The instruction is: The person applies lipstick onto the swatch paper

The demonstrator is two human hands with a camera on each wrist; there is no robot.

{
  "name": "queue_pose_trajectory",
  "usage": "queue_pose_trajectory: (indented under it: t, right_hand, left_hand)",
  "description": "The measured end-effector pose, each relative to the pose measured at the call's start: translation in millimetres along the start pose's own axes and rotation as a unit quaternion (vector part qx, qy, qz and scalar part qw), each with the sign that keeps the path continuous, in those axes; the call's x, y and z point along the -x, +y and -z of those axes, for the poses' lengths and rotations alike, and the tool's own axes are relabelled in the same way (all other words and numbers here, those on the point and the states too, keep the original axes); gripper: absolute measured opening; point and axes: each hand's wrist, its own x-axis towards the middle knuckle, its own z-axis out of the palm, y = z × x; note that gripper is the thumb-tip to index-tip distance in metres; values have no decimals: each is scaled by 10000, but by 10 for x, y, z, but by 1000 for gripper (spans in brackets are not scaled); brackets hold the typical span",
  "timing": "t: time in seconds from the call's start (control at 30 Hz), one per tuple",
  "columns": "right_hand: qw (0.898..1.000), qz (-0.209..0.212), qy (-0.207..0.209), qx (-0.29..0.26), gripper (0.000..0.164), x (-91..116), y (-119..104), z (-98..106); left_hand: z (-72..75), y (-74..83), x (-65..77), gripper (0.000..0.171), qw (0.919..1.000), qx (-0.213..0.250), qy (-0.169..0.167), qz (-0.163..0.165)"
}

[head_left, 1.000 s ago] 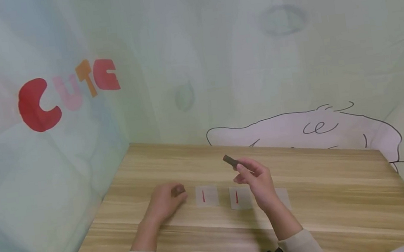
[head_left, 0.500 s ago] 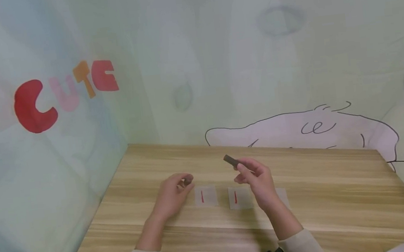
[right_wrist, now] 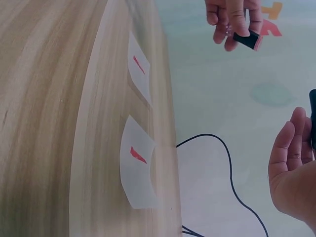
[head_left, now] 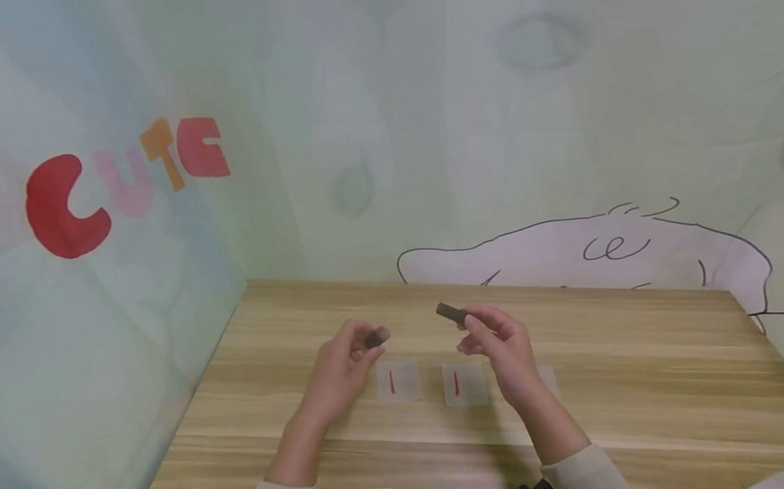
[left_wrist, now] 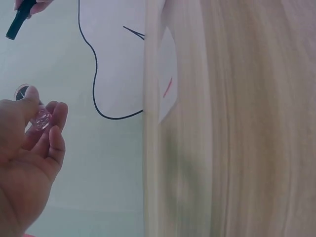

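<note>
In the head view my left hand (head_left: 337,373) is raised above the table's left part and pinches a short black tube (head_left: 377,337). The left wrist view shows a clear, faceted end (left_wrist: 41,118) on that tube, beside my fingers. My right hand (head_left: 509,352) holds a slim black tube (head_left: 450,313), lipstick-like in shape, its free end pointing up and left. A gap separates the two tubes. Below the hands lie a white paper square (head_left: 408,381) and a second paper square (head_left: 475,387), each with one red stroke.
A third paper square (head_left: 548,378) is partly hidden behind my right wrist. One more white piece (head_left: 778,483) shows at the table's near right. The wooden table (head_left: 670,390) meets a printed fabric wall (head_left: 420,112) at its back and left.
My left hand has lifted and moved right, carrying the short black tube closer to my right hand. The right hand and its tube have stayed almost still.
</note>
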Motion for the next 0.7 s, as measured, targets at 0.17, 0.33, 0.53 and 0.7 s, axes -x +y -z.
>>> queue_pose_trajectory:
  t: [0.17, 0.33, 0.53, 0.7]
  right_hand:
    - [10000, 64, -10, -55, 21, 1, -11, 3]
    - [9999, 99, -17, -113, 18, -1, -15, 6]
    - [9998, 137, -74, -109, 13, 3, -20, 15]
    - [9996, 183, -193, -83, 10, 4, -32, 12]
  left_hand:
    - [11, 65, -34, 25, 9995, -133, 60, -267]
    - [27, 143, -61, 25, 9982, 82, 122, -586]
    - [30, 261, -67, 26, 9979, 432, -127, -467]
    - [-1, 330, -73, 28, 9965, 668, -277, -411]
